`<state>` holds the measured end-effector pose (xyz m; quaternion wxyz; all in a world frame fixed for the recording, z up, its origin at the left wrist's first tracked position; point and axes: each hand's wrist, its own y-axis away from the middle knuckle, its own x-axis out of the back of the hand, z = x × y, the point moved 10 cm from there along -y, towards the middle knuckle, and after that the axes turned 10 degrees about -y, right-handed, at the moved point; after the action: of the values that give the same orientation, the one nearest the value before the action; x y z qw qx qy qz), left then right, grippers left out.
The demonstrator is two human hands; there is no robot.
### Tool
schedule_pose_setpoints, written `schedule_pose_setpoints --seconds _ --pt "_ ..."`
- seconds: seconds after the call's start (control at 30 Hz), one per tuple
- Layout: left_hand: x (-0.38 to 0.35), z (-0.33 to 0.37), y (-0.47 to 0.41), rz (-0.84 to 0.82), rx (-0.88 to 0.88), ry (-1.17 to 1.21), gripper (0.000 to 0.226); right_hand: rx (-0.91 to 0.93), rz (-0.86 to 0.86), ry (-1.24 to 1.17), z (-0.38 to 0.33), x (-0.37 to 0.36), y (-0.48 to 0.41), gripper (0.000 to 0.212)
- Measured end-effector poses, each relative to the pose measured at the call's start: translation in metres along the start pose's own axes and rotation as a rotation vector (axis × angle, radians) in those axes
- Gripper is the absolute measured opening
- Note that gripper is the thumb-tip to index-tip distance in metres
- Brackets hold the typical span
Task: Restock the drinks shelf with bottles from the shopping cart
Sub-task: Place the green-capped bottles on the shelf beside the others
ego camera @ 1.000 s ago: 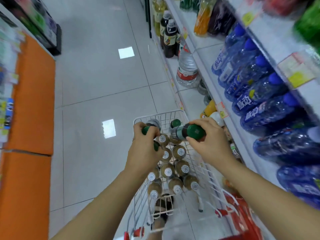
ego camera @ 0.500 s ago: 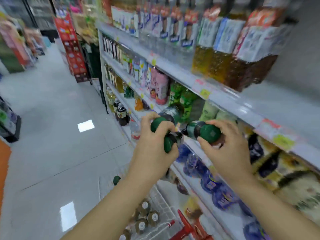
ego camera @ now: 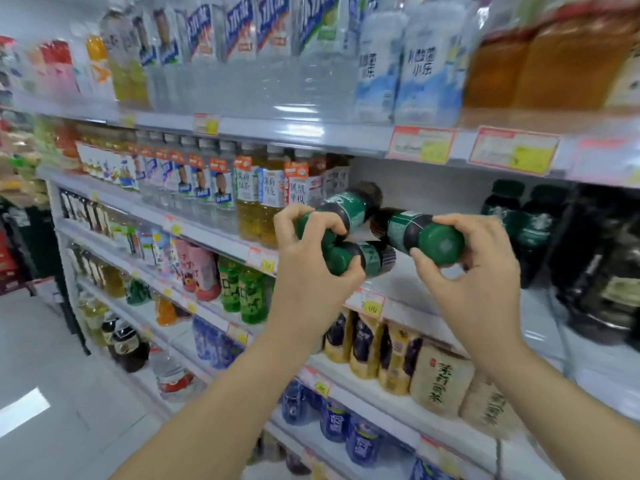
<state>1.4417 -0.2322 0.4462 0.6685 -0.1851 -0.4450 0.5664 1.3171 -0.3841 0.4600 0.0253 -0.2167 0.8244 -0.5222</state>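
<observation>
3 dark plastic bottles with green caps, held on their sides at a white metal shelf [ego camera: 393, 284].

The left hand [ego camera: 311, 268] grips 2 by their cap ends, fingers curled round both: the upper bottle [ego camera: 349, 206] lies touching the lower bottle [ego camera: 369, 259]. The right hand [ego camera: 474, 282] curls round the cap end of the 3rd bottle [ego camera: 412, 230], just beside them. All bases point into the shelf, whose bare stretch lies between upright yellow tea bottles [ego camera: 249, 202] on the left and standing dark green-labelled bottles [ego camera: 502, 209] on the right.
</observation>
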Motion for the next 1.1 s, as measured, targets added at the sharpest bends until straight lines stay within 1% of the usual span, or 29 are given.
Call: schedule_pose_setpoints --seconds 0.1,0.23,0.4,0.5,0.53,0.63,0.67,0.73,0.8,0.9,0.93,0.97,1.0,1.03,1.07,1.1 --pt "-0.039 -0.006 -0.012 -0.054 0.055 0.076 0.038 -0.036 0.040 0.078 0.017 0.022 -0.007 0.037" --pt "-0.084 -0.015 -0.026 -0.148 0.161 0.194 0.040 -0.104 0.106 0.115 0.039 0.045 -0.012 0.038" --pt "-0.126 -0.031 -0.043 -0.240 0.388 0.369 0.036 -0.275 0.239 0.098 0.077 0.071 -0.027 0.044" --pt "-0.148 -0.037 -0.047 -0.280 0.485 0.455 0.033 -0.320 0.294 0.150 0.090 0.080 -0.033 0.047" --pt "-0.154 -0.037 -0.049 -0.288 0.498 0.481 0.033 -0.314 0.291 0.176 0.092 0.080 -0.036 0.045" --pt "-0.164 -0.030 -0.056 -0.302 0.501 0.502 0.034 -0.277 0.267 0.207 0.102 0.079 -0.049 0.025" --pt "-0.166 -0.029 -0.058 -0.301 0.501 0.506 0.033 -0.282 0.260 0.174 0.108 0.078 -0.052 0.025" --pt "-0.170 -0.028 -0.061 -0.302 0.499 0.511 0.032 -0.317 0.227 0.117 0.122 0.075 -0.052 0.035" --pt "-0.172 -0.027 -0.061 -0.307 0.498 0.510 0.033 -0.358 0.192 0.112 0.134 0.072 -0.049 0.047" --pt "-0.173 -0.026 -0.058 -0.312 0.498 0.507 0.034 -0.397 0.155 0.131 0.141 0.075 -0.040 0.059" --pt "-0.173 -0.026 -0.056 -0.311 0.499 0.508 0.034 -0.378 0.189 0.176 0.136 0.079 -0.032 0.063" --pt "-0.173 -0.026 -0.054 -0.308 0.500 0.511 0.034 -0.302 0.234 0.226 0.123 0.081 -0.022 0.064" --pt "-0.172 -0.027 -0.054 -0.302 0.499 0.515 0.034 -0.172 0.260 0.264 0.102 0.077 -0.012 0.059" --pt "-0.172 -0.027 -0.053 -0.298 0.495 0.517 0.034 -0.043 0.222 0.286 0.083 0.063 -0.003 0.051" --pt "-0.171 -0.026 -0.053 -0.294 0.491 0.517 0.034 0.033 0.114 0.290 0.072 0.042 0.003 0.044" --pt "-0.170 -0.025 -0.053 -0.291 0.486 0.514 0.034 0.035 -0.029 0.285 0.074 0.019 0.005 0.043"
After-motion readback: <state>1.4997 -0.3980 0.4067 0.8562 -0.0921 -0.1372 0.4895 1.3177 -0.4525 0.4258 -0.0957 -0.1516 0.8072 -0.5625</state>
